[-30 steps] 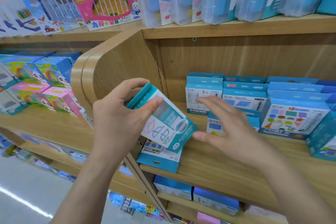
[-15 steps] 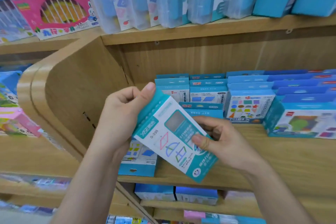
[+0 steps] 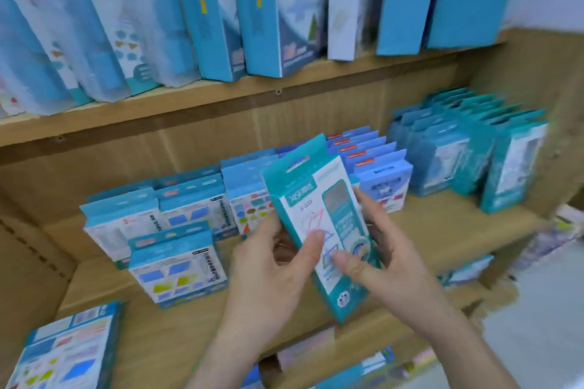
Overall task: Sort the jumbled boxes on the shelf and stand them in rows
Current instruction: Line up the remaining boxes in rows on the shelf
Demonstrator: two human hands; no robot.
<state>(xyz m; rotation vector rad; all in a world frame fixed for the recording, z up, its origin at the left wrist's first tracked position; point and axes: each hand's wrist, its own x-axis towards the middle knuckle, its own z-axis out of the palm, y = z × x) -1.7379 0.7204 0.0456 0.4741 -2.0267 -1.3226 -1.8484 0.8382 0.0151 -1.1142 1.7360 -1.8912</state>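
Observation:
Both hands hold one teal and white box (image 3: 319, 211) upright in front of the wooden shelf (image 3: 442, 230). My left hand (image 3: 271, 275) grips its lower left edge, thumb on the front face. My right hand (image 3: 376, 259) grips its right side, thumb on the lower front. Behind it, blue boxes (image 3: 189, 202) stand in rows at the shelf's back. One blue box (image 3: 177, 268) stands alone in front of them, on the left. A row of matching teal boxes (image 3: 505, 161) stands at the far right. Another box (image 3: 66, 354) lies flat at the lower left.
The shelf above carries tall blue and white packs (image 3: 205, 16) standing side by side. A wooden side panel (image 3: 546, 98) closes the shelf on the right. Lower shelves (image 3: 347, 360) hold more goods. Bare board shows between the blue rows and the teal row.
The view has swung right, bringing the teal row into sight. The held box has turned from slanted to nearly upright, and both hands have shifted their hold on it.

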